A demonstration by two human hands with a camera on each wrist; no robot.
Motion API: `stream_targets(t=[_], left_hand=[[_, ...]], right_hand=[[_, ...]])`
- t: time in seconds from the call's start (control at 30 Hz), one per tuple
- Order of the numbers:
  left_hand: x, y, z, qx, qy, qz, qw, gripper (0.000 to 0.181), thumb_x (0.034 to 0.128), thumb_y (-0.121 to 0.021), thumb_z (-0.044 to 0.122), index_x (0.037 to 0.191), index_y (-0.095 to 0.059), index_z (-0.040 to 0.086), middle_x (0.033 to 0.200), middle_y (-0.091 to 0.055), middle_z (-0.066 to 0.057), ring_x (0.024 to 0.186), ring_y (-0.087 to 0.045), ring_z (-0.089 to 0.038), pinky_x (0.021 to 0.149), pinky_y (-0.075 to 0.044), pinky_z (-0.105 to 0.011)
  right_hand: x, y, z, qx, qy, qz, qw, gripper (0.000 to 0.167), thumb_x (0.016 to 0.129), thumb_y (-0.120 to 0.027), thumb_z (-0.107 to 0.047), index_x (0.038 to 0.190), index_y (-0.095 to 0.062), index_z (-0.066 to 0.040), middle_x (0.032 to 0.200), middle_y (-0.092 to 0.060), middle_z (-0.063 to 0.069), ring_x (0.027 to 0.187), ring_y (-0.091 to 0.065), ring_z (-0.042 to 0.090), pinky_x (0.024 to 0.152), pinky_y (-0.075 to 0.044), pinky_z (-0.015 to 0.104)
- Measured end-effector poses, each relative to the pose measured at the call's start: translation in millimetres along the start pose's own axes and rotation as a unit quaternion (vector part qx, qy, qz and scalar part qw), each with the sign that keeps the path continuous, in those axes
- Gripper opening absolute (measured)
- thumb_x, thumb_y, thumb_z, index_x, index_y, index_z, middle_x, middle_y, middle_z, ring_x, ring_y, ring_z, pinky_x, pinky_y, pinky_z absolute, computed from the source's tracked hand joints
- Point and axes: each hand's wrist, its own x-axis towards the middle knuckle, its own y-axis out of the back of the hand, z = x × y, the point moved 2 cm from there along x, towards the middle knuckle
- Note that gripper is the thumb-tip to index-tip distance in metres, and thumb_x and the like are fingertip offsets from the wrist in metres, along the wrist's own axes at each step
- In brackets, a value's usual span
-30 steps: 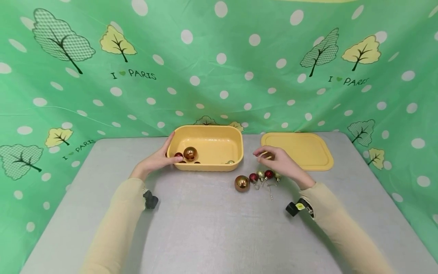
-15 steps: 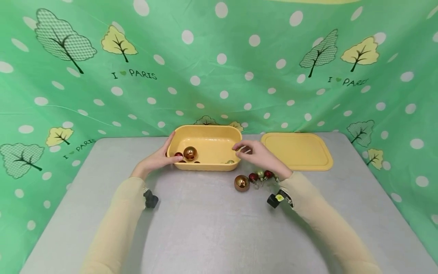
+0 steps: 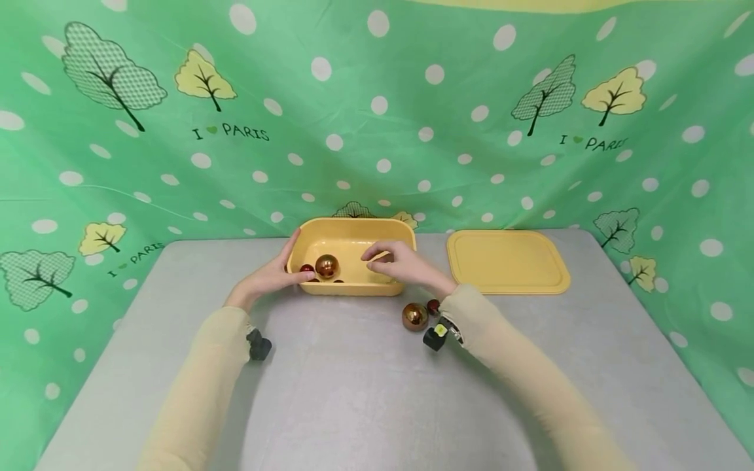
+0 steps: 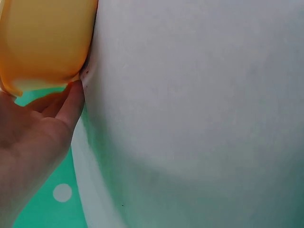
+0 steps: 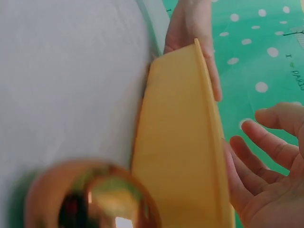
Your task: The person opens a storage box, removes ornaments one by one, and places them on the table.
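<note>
Right fingers: loosely bent and parted from the thumb, with nothing seen to be grasped; the right hand is held over the right half of the box, at the centre of the head view.
Left fingers: clasped on the box's left end, the thumb laid over the near rim; the left hand is seen left of centre.
Box: yellow, placed upright at the centre of the frame; its near wall is turned toward the viewer.
Inside the box: a copper ball is seen in the left half, with a red ball beside it, near the left thumb; darker small pieces by the near wall are mostly hidden.
Front of the box: a gold ball is seen just right of centre and low; a maroon ball is set beside it, partly covered by the right sleeve.
Lid: yellow, laid flat at right of centre, apart from the box.
Wrists: a black camera is worn on each, the left one and the right one.
Table: grey, spread across the lower frame.
Cloth: green, white-dotted, tree-printed, hung across the upper frame.
</note>
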Motion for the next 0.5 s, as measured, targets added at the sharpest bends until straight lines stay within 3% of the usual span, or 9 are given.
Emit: stream_targets(t=[0.33, 0.5], left_hand=[[2.4, -1.4, 1.0, -0.012, -0.017, -0.003, 0.9998, 0.107, 0.0888, -0.07, 0.024, 0.154, 0.015, 0.026, 0.158, 0.015, -0.016, 0.143, 0.004, -0.041, 0.112, -0.003, -0.057], [0.4, -1.2, 2.1, -0.011, -0.008, -0.004, 0.9999, 0.11, 0.0875, -0.072, 0.022, 0.154, 0.016, 0.026, 0.159, 0.015, -0.014, 0.143, 0.004, -0.04, 0.112, -0.003, -0.057]], right_hand=[[28.8, -23, 1, -0.016, -0.035, 0.005, 0.9992, 0.027, 0.093, -0.06, -0.007, 0.117, -0.064, 0.005, 0.118, -0.063, 0.018, 0.105, -0.061, 0.025, 0.088, -0.05, 0.027], [39.8, -31, 4, -0.006, -0.045, -0.002, 0.999, 0.031, 0.093, -0.06, -0.006, 0.121, -0.062, 0.004, 0.122, -0.061, 0.018, 0.108, -0.059, 0.026, 0.088, -0.05, 0.026]])
